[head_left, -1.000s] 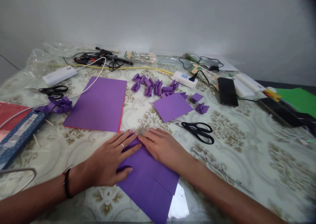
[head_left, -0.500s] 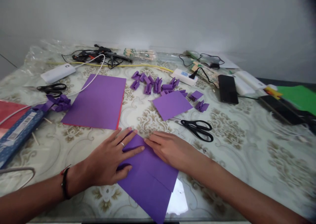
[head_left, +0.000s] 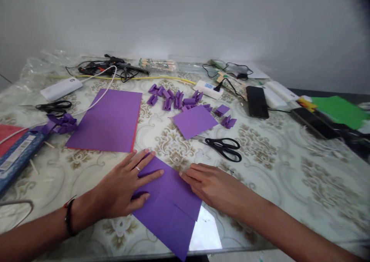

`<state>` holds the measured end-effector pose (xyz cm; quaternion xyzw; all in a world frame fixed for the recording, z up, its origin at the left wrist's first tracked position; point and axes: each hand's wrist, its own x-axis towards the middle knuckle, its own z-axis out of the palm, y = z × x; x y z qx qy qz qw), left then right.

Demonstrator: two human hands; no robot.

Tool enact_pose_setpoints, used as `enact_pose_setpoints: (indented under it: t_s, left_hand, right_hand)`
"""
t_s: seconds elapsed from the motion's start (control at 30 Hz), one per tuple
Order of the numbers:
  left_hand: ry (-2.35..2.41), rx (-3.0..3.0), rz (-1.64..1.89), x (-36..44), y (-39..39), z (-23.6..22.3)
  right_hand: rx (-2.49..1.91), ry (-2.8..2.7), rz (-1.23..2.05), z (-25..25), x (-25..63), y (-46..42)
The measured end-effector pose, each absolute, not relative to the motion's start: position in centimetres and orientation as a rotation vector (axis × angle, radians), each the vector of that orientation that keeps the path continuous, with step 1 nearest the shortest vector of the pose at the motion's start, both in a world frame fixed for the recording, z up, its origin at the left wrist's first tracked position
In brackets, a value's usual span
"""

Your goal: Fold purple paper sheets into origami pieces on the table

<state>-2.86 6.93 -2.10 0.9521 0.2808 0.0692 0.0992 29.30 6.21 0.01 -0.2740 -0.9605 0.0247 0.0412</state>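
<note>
A purple sheet of paper [head_left: 170, 223], folded over along its far right side, lies slanted on the table in front of me. My left hand [head_left: 127, 185] is spread flat on its upper left part, fingers apart, holding it down. At the folded edge, my right hand [head_left: 208, 183] has its fingers bent and pressed together on the paper; the thumb is mostly hidden. Beyond that hand lie black-handled scissors [head_left: 224, 148], with their blades partly beneath a smaller purple paper piece [head_left: 194, 121]. A stack of purple paper [head_left: 106, 119], with red showing underneath, is beyond my left hand.
Several folded purple pieces [head_left: 167, 96] sit near a white power strip [head_left: 208, 88]. A second pair of scissors [head_left: 54, 107], a blue box [head_left: 17, 158] and a white cable occupy the left. Phones [head_left: 257, 102] and green paper [head_left: 341, 110] are at right.
My right hand has slid along the folded edge, rightward and toward me. My left hand stays on the paper. The whole view has shifted slightly.
</note>
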Motion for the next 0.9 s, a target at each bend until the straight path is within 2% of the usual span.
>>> enact_pose_setpoints:
  t_s: [0.4,0.73,0.9]
  left_hand:
    - [0.818,2.91,0.196,-3.1,7.2,-2.2]
    - [0.79,2.939,0.238,-3.2,7.4,-2.5]
    - [0.846,2.917,0.257,-3.3,6.8,-2.2]
  right_hand:
    - [-0.942,-2.896,0.138,0.5,32.8,2.9]
    - [-0.997,-2.886,0.045,0.7,34.9,0.2]
    - [-1.124,-2.685,0.057,0.3,34.9,-0.2]
